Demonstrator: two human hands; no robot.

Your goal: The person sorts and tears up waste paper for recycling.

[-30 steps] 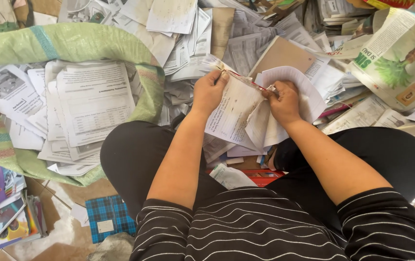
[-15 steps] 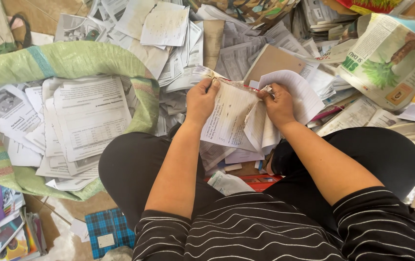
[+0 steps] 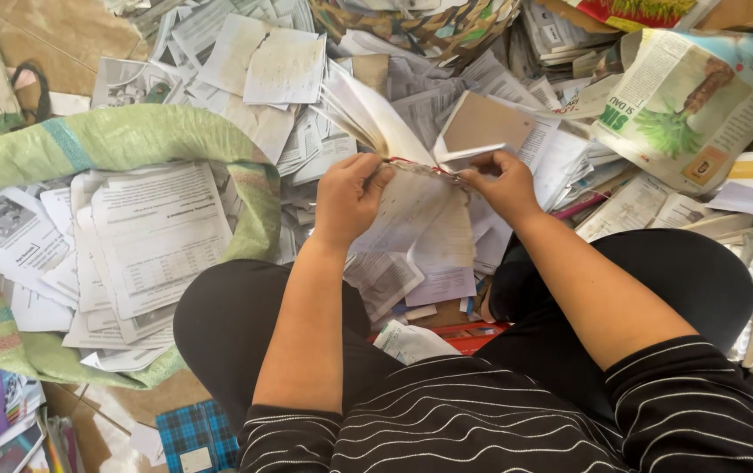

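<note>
Well to the left of both hands: a wide green woven sack (image 3: 122,144), mouth open, stuffed with loose printed sheets (image 3: 153,241). Beyond the hands, spread far across the floor: a deep litter of torn paper and old pages (image 3: 271,61). Up and to the right of the right hand: a big colour newspaper spread (image 3: 700,105) with a plant picture, lying tilted. Below the hands, between the knees: a few fallen scraps (image 3: 411,342) and a strip of something red (image 3: 464,331).

Between the two hands: an opened booklet (image 3: 411,131), pages fanned upward, brown card cover (image 3: 481,123) standing off to the right-hand side, loose leaves (image 3: 429,228) hanging down from the spine toward the lap.

Left hand (image 3: 348,197): clenched in a pinch on the left end of the spine, thumb and fingertips closed on the paper edge. Right hand (image 3: 503,186): likewise pinching, at the right end of the same spine, just beside the cover. Stretched from one hand to the other along the fold: a thin reddish binding strip (image 3: 420,166), hard to make out in detail.

Handling, judged from the look: very light, limp, thin paper, likely to tear at the fold well before any slipping; dry, so easy to grip. Best held close to the spine with both pinches, as here, not by the hanging leaves, which would probably rip or pull free. Cover stiffer, a firmer place for a grip.
</note>
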